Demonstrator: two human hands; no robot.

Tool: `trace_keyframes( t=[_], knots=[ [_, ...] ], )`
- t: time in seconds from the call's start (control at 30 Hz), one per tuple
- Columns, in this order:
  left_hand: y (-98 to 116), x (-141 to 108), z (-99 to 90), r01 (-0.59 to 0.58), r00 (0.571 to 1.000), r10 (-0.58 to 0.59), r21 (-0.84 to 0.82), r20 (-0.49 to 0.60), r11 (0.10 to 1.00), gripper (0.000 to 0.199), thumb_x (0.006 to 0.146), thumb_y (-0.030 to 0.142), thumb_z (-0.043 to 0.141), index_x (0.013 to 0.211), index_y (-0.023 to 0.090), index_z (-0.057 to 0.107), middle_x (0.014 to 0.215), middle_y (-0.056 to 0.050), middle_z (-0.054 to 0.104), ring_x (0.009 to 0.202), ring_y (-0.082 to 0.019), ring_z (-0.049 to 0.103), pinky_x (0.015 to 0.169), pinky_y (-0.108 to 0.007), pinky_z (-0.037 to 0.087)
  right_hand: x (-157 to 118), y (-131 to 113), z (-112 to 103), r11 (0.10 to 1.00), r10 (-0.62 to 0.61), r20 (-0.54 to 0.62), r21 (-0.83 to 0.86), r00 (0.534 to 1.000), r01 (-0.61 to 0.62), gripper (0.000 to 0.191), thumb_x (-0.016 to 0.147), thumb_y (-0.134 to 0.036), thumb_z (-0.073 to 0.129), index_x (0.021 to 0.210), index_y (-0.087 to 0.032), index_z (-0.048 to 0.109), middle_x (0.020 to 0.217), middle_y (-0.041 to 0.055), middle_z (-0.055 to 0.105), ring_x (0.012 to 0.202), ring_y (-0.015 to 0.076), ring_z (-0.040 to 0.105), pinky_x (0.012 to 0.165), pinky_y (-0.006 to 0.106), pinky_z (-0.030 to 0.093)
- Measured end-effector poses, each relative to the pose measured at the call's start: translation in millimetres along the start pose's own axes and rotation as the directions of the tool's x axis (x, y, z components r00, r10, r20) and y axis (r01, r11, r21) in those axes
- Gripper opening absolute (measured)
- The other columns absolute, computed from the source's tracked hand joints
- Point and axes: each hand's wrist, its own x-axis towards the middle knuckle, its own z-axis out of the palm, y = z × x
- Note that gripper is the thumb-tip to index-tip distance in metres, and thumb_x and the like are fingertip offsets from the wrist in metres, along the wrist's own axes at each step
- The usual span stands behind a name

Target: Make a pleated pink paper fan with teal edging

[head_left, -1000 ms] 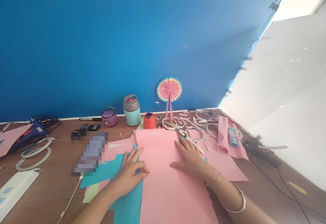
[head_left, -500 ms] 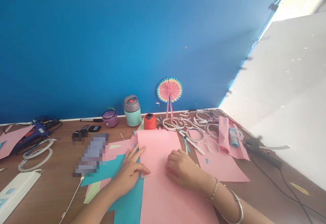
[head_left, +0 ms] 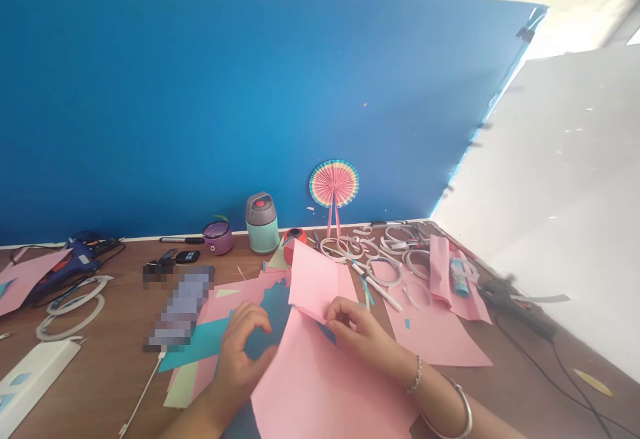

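A large pink paper sheet [head_left: 333,386] with a fold across it is lifted at its crease, the far part tilted up. My right hand [head_left: 353,329] pinches the sheet at the fold between thumb and fingers. To the left of the sheet, my left hand [head_left: 245,346] is raised with thumb and fingers curved apart, holding nothing. Beneath lie a blue-green paper sheet [head_left: 274,306] and smaller pink and pale green paper pieces [head_left: 181,386]. A spool of red thread [head_left: 295,234] stands behind the pink sheet, partly hidden by it.
A round pleated paper fan [head_left: 334,184] leans at the blue wall. Rings of white strip [head_left: 385,269], a white pen [head_left: 377,286] and more pink paper [head_left: 440,339] lie to the right. A food jar [head_left: 263,222], purple cup [head_left: 219,236], phone [head_left: 183,306] and power strip [head_left: 37,389] are left.
The pink sheet has risen off the table and turned at its fold. My left hand has come off it and moved left; my right hand now pinches its folded edge.
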Motion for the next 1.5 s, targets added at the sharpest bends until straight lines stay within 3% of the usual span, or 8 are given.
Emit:
trace_keyframes(
  t=[0.1,0.23,0.43,0.73,0.93,1.3,1.43,1.5],
  knots=[
    [6.7,1.8,-0.2,0.187,0.978,-0.166,-0.173,0.128,0.967,0.038,0.083,0.057,0.035,0.073,0.022,0.045,0.072,0.000,0.047,0.068,-0.017,0.045,0.063,-0.029,0.038,-0.1,6.1,5.2,0.993,-0.031,0.035,-0.110,0.999,0.035,0.009,0.082,-0.013,0.046,0.078,-0.019,0.052,0.078,-0.0008,0.055,0.068,0.0114,0.046,0.060,0.023,0.036],
    [13.6,14.8,-4.1,0.490,0.823,-0.413,-0.120,0.390,0.863,0.030,0.078,0.049,0.044,0.067,0.022,0.039,0.066,0.004,0.038,0.063,-0.014,0.038,0.059,-0.025,0.034,0.7,8.6,4.3,0.968,-0.079,0.025,-0.239,0.997,0.082,0.014,0.081,-0.009,0.043,0.079,-0.019,0.052,0.078,-0.0006,0.057,0.069,0.0118,0.048,0.060,0.023,0.036],
    [2.5,23.4,-10.9,0.524,0.716,-0.494,0.088,0.493,0.847,0.022,0.072,0.033,0.052,0.061,0.021,0.037,0.062,0.005,0.039,0.062,-0.013,0.040,0.059,-0.025,0.035,2.1,8.4,-6.4,0.922,-0.101,-0.137,-0.386,0.985,0.040,0.013,0.083,-0.011,0.042,0.075,-0.020,0.047,0.078,0.0004,0.056,0.071,0.0141,0.049,0.063,0.026,0.037],
    [13.3,20.7,-2.5,0.328,0.910,-0.358,0.163,0.211,0.931,0.031,0.076,0.042,0.062,0.103,0.027,0.066,0.112,-0.007,0.063,0.110,-0.028,0.054,0.093,-0.044,0.044,-4.1,0.3,-5.0,0.959,-0.258,-0.083,-0.142,0.963,0.245,0.012,0.091,-0.021,0.042,0.081,-0.021,0.048,0.078,0.0002,0.052,0.069,0.0126,0.047,0.064,0.025,0.039],
    [50.2,23.4,26.2,0.397,0.889,-0.340,-0.144,0.306,0.907,0.033,0.086,0.042,0.052,0.106,0.022,0.069,0.103,-0.005,0.071,0.095,-0.023,0.063,0.086,-0.033,0.050,-10.8,-5.3,4.4,0.873,-0.431,0.008,-0.247,0.902,0.420,0.011,0.090,-0.014,0.041,0.083,-0.021,0.047,0.078,0.0013,0.050,0.070,0.0132,0.046,0.063,0.025,0.040],
    [63.6,34.6,57.2,0.307,0.936,-0.290,-0.063,0.199,0.950,0.016,0.084,0.031,0.055,0.083,0.023,0.070,0.083,0.000,0.072,0.077,-0.017,0.065,0.074,-0.029,0.051,-8.6,-0.3,6.1,0.795,-0.511,0.010,-0.376,0.860,0.477,0.011,0.090,-0.015,0.042,0.088,-0.021,0.052,0.082,0.0038,0.059,0.075,0.0145,0.055,0.066,0.026,0.046],
    [54.7,39.0,51.6,-0.007,0.998,0.000,0.133,0.056,0.991,0.014,0.084,0.017,0.052,0.078,0.021,0.064,0.078,0.000,0.070,0.074,-0.015,0.064,0.069,-0.027,0.050,-11.4,-1.2,0.5,0.715,-0.625,-0.052,-0.439,0.779,0.545,0.012,0.088,-0.013,0.047,0.093,-0.022,0.052,0.080,0.0036,0.059,0.073,0.0159,0.056,0.065,0.029,0.046],
    [53.6,43.6,41.1,-0.285,0.955,0.296,0.314,0.011,0.906,0.016,0.085,0.012,0.050,0.085,0.020,0.063,0.081,-0.001,0.070,0.077,-0.016,0.064,0.073,-0.030,0.048,-14.0,-1.9,-3.9,0.648,-0.724,-0.195,-0.522,0.661,0.555,0.019,0.085,-0.012,0.050,0.100,-0.023,0.048,0.082,0.0046,0.057,0.074,0.0179,0.055,0.064,0.032,0.045]
  ],
)
